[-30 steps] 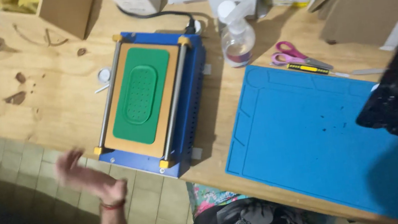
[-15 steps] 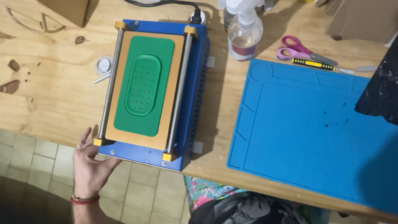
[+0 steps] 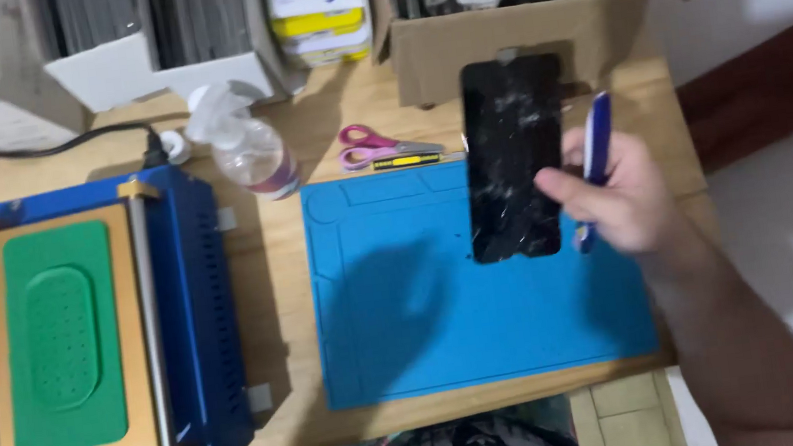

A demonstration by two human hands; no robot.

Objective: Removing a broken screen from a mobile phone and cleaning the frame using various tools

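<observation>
The right hand (image 3: 628, 200) has its grip closed around a cracked black phone screen panel (image 3: 515, 158) and a blue-and-white pen-shaped tool (image 3: 595, 153), holding both above the far right part of the blue silicone work mat (image 3: 425, 290) on the wooden surface (image 3: 288, 408). The left hand is out of sight. Pink-handled scissors (image 3: 377, 143) and a clear spray bottle (image 3: 246, 149) lie just beyond the mat, with a blue box-shaped machine with a green pad (image 3: 187, 319) to the left.

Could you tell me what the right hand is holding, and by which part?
The right hand holds a cracked black phone screen by its lower right edge, plus a blue tool by its lower half.
</observation>
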